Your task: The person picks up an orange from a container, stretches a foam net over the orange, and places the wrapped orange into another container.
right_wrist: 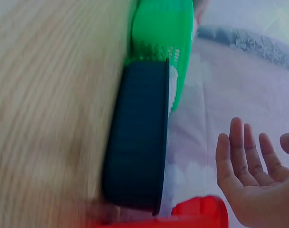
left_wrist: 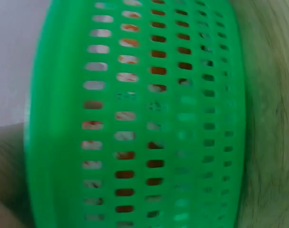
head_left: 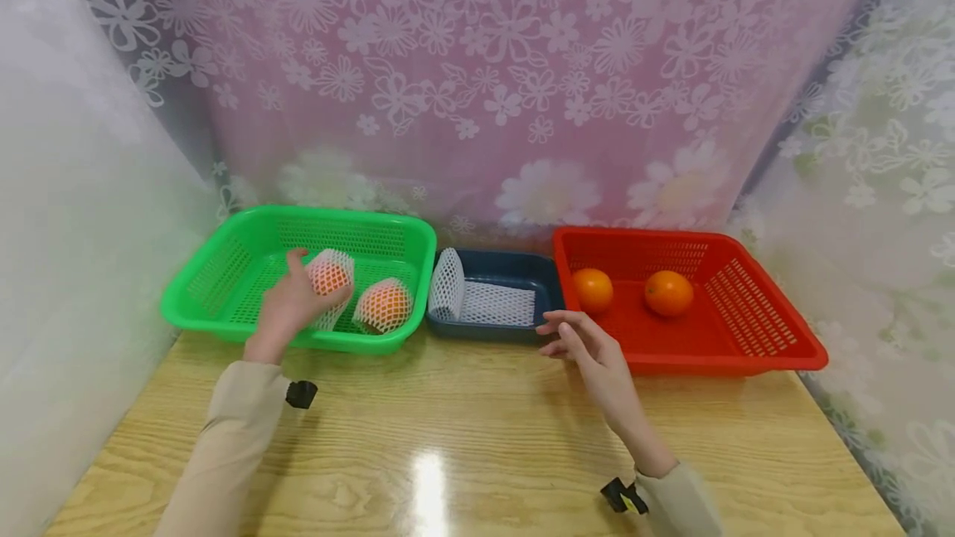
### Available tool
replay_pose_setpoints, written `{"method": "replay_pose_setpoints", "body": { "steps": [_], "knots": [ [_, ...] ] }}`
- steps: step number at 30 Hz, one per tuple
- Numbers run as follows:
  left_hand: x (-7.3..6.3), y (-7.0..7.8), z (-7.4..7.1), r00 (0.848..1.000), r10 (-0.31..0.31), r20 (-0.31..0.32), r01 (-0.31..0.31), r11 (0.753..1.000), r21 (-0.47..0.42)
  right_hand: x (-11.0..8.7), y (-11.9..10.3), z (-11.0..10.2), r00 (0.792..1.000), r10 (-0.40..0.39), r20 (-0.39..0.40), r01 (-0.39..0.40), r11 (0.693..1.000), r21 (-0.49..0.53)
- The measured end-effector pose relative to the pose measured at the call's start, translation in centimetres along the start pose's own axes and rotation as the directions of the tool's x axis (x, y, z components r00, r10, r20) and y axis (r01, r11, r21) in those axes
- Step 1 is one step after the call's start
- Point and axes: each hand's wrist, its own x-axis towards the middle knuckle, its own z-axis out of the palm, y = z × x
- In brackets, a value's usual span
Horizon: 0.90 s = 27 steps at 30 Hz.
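Note:
My left hand (head_left: 293, 302) reaches over the near rim of the green basket (head_left: 224, 323) and grips an orange in a white foam net (head_left: 331, 273). Its fingertips are partly hidden by the fruit. Beside it in the same basket lies another netted orange (head_left: 384, 307). The left wrist view is mostly filled by the basket's slotted wall (left_wrist: 135, 104), with netted fruit glimpsed through the holes. Between the dark blue tray and the red basket, my right hand (head_left: 589, 355) hovers with relaxed fingers and holds nothing; in the right wrist view the palm (right_wrist: 258, 194) faces up, its fingers apart.
The dark blue tray (head_left: 507, 265) holds two white foam nets, one propped up (head_left: 448, 284) and one lying flat (head_left: 498, 305). In the red basket (head_left: 716, 348) sit two bare oranges, one at left (head_left: 593, 291) and one further right (head_left: 668, 293). A patterned curtain hangs behind the wooden table (head_left: 448, 413).

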Motion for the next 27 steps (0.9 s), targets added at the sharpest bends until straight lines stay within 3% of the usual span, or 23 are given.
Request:
{"method": "replay_pose_setpoints", "body": {
  "steps": [7,12,15,18,20,22,24,27],
  "knots": [
    [0.1,-0.4,0.5,0.984,-0.066,0.168,0.037,0.984,0.173,0.5,-0.1,-1.3,0.998,-0.018,-0.067,0.017,1.0,-0.015],
    [0.1,-0.5,0.4,0.976,-0.056,0.211,0.02,0.985,0.169,1.2,-0.3,-2.7,0.992,-0.007,-0.124,0.0,0.998,-0.056],
    [0.1,-0.5,0.3,0.976,-0.042,0.215,0.009,0.988,0.155,1.8,-0.2,-3.7,0.979,-0.049,-0.197,0.013,0.983,-0.183],
    [0.1,-0.6,0.3,0.976,-0.042,0.214,0.012,0.99,0.137,2.5,0.1,-4.7,0.951,-0.17,-0.26,0.04,0.898,-0.437],
    [0.1,-0.6,0.4,0.978,-0.041,0.203,0.016,0.992,0.124,3.1,0.4,-5.3,0.929,-0.254,-0.27,0.045,0.8,-0.598],
    [0.2,-0.5,0.5,0.982,-0.036,0.185,0.016,0.994,0.11,3.6,0.6,-5.8,0.919,-0.302,-0.254,0.043,0.716,-0.696],
    [0.2,-0.5,0.6,0.987,-0.023,0.158,0.008,0.996,0.094,4.2,0.9,-6.2,0.927,-0.301,-0.225,0.032,0.661,-0.75],
    [0.1,-0.4,0.8,0.993,-0.006,0.117,-0.004,0.997,0.078,5.1,1.2,-6.6,0.955,-0.234,-0.18,-0.011,0.582,-0.813]
  ]
}}
